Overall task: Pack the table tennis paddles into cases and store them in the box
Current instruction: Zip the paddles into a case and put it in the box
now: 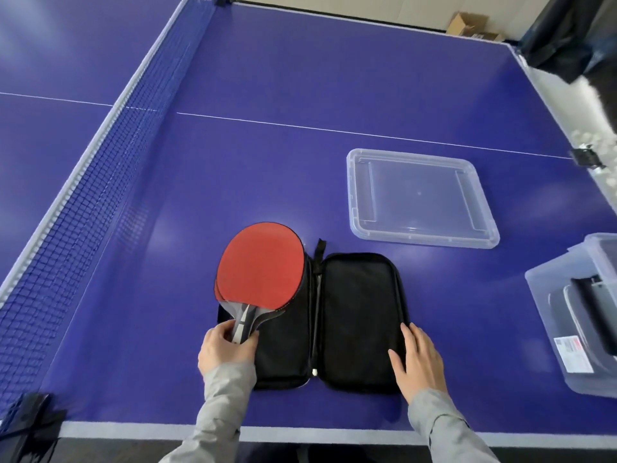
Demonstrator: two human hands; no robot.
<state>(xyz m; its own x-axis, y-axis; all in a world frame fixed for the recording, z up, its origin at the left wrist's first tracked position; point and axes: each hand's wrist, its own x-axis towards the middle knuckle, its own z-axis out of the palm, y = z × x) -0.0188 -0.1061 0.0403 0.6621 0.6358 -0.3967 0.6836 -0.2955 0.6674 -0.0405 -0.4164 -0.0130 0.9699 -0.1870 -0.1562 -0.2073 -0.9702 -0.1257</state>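
Observation:
A black paddle case (357, 315) lies unzipped and spread flat near the table's front edge. Two red paddles (262, 265) are stacked over its left half, handles pointing toward me. My left hand (225, 349) grips the handles. My right hand (417, 357) rests flat on the lower right edge of the case's right half, fingers apart. The clear plastic box (547, 295) stands at the right edge of the view with another black case (584, 315) inside it.
The box's clear lid (420, 195) lies on the blue table (267, 145) behind the case. The net (83, 195) runs along the left side. A black bag (567, 35) and cardboard boxes (467, 25) sit beyond the far right corner.

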